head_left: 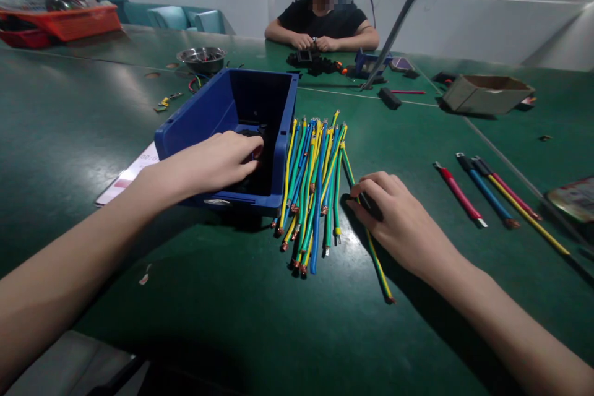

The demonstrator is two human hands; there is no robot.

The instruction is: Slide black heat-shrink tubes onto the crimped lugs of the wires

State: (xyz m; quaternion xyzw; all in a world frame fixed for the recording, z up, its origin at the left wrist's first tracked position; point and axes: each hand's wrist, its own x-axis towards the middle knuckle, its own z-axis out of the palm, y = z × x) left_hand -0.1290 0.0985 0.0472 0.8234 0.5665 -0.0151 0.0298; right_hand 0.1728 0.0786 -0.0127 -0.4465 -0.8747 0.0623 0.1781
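My left hand (227,158) reaches into the blue bin (195,127), fingers curled at small black pieces (250,182); what is between its fingertips is too small to make out. Right of the bin lies a bundle of blue, green and yellow cables (309,198) with bare copper or metal ends. My right hand (383,207) is closed around the middle of one green-yellow cable (378,266), which rests at the bundle's right side with its copper end toward me.
Red, blue and yellow cables (464,198) lie at the right. Farther back are a cardboard box (487,96), a metal bowl (203,60), and an orange basket (83,21). A person (325,25) sits across the green table (223,315). A phone (132,176) lies partly under the bin.
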